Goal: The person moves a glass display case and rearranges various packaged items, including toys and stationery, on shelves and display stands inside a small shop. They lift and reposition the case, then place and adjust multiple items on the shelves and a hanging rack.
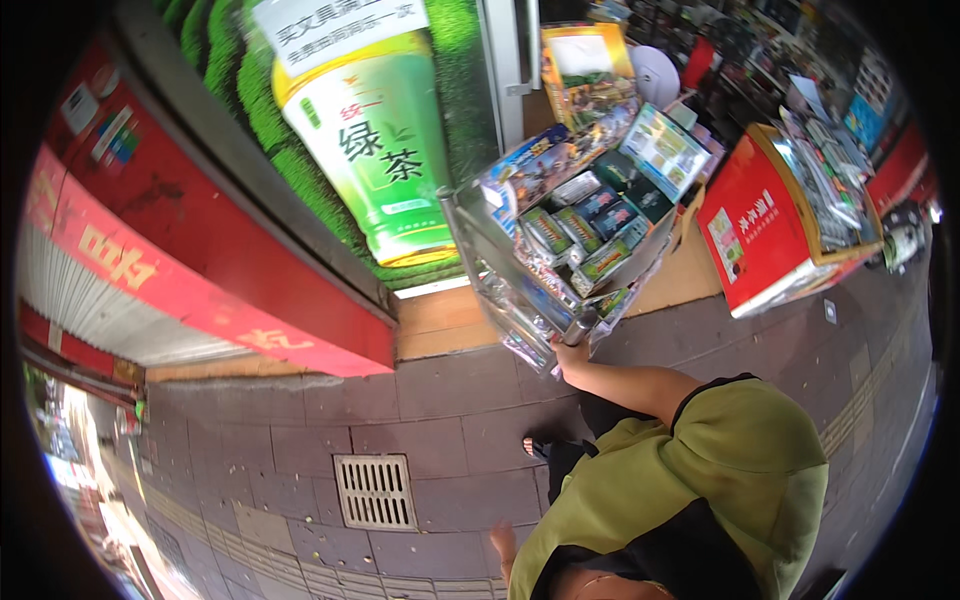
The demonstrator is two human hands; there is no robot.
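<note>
My right hand (572, 355) is closed around the end of a metal tube (581, 328) at the near corner of a wheeled-looking metal display rack (480, 262). The rack is filled with small boxed goods (592, 217), and a flat picture box (666, 152) leans at its far right side. My left hand (503, 538) hangs low over the paving, somewhat blurred, with nothing seen in it and its fingers partly apart. The rack stands tilted in the view at the edge of a shop doorway. Its base is hidden.
A red box (765, 217) with packaged goods stands to the right of the rack. A red shop-front pillar (322, 330) and a green tea poster (390, 150) are at the left. A metal drain grate (375, 492) lies in the paving near my sandalled foot (529, 448).
</note>
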